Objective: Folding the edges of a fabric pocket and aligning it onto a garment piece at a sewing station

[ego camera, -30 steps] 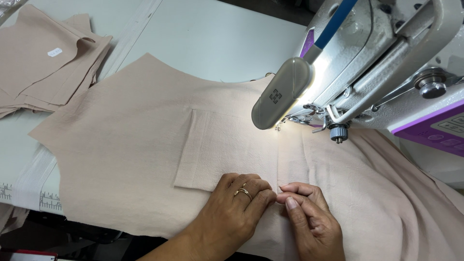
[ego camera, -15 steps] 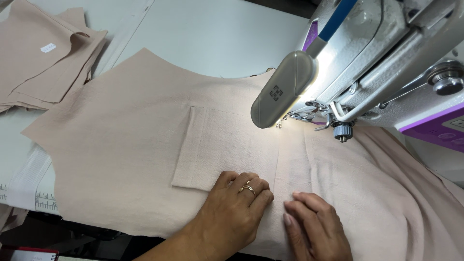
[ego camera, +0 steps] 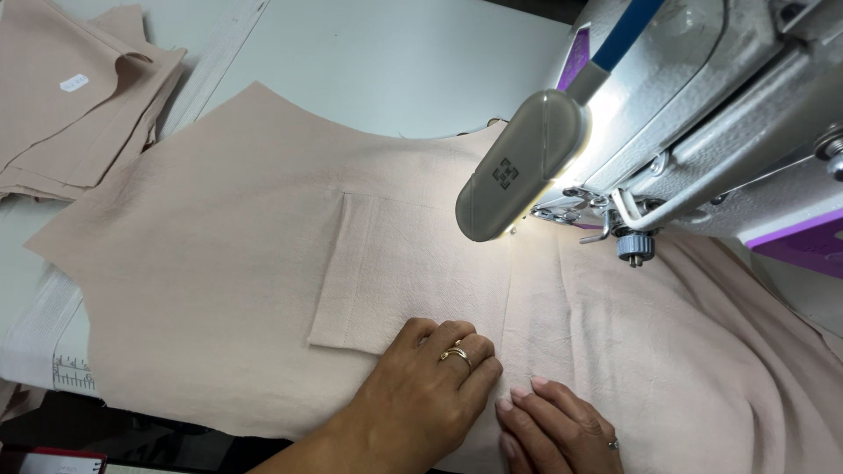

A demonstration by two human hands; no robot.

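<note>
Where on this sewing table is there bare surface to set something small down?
Bare table top lies beyond the spread fabric panel, between the stack of cut pieces and the sewing machine. It is crowded near the needle, where the lamp head overhangs, and at the near edge, where the left hand and right hand press the cloth.

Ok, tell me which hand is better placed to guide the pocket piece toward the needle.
Probably the left hand: it lies flat on the lower edge of the pocket piece. The right hand rests on the fabric panel beside it, off the pocket.
</note>
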